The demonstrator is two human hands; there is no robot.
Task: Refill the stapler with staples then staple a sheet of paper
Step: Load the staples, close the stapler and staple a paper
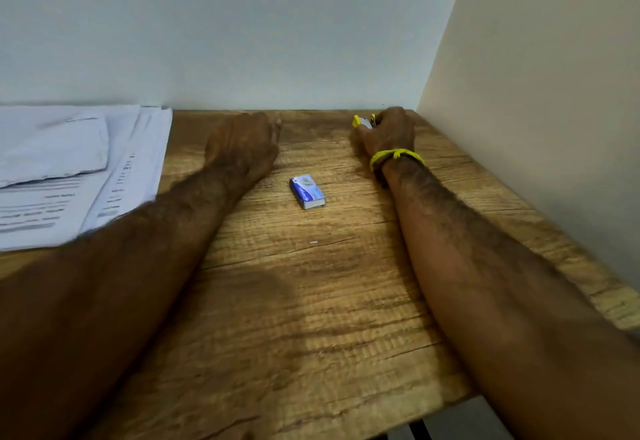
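So the right hand [389, 130] is way out at the far corner of the wooden desk [311, 301], fingers curled round a yellow stapler [363, 121], though only the yellow end and a bit of metal peek out left of the knuckles. The left hand [242, 149] rests on the desk with fingers loosely bent, holding nothing as far as I can tell since the tips are blurry. A small blue staple box [307, 192] sits between the two wrists, a bit nearer. The paper stack [69, 169] lies left of the left forearm.
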